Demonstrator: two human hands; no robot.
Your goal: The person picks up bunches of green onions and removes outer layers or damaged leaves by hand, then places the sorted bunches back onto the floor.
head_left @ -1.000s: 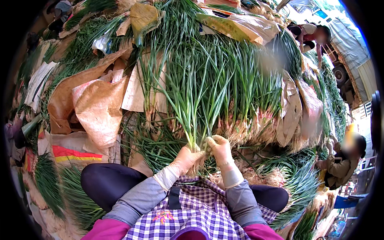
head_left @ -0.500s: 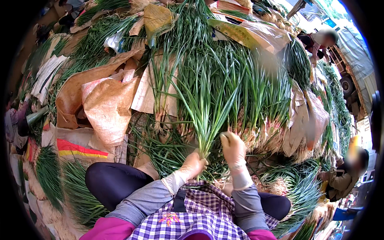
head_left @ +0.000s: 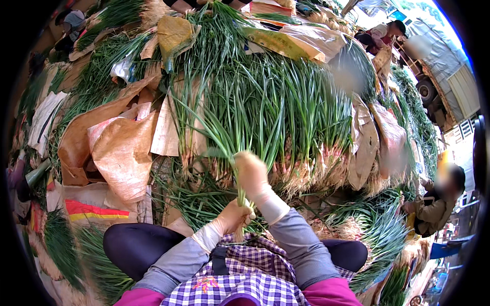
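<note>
My left hand (head_left: 234, 217), in a pale glove, is closed round the lower stems of a small bunch of green garlic (head_left: 208, 125). Its pale roots stick out below my fist, just in front of my checked apron. The leaves fan upward and to the left. Right above it, my right hand (head_left: 251, 174) is at the stems of the same bunch, smeared by motion, so its fingers are not clear. A blurred leaf shows beside it. Beyond my hands lies a wide row of green garlic (head_left: 296, 102), pinkish bases and roots toward me.
Loose green leaves (head_left: 191, 204) lie before my legs. Brown woven sacks (head_left: 125, 155) are crumpled on the left. More garlic (head_left: 380, 234) is heaped by my right knee. A person (head_left: 434, 204) sits at the right; others work farther back. A truck wheel (head_left: 426, 91) stands far right.
My right hand has moved left from beside the bunch to its stems. The bunch's leaves now lean left, and my left hand sits slightly lower. The view has shifted a little.
</note>
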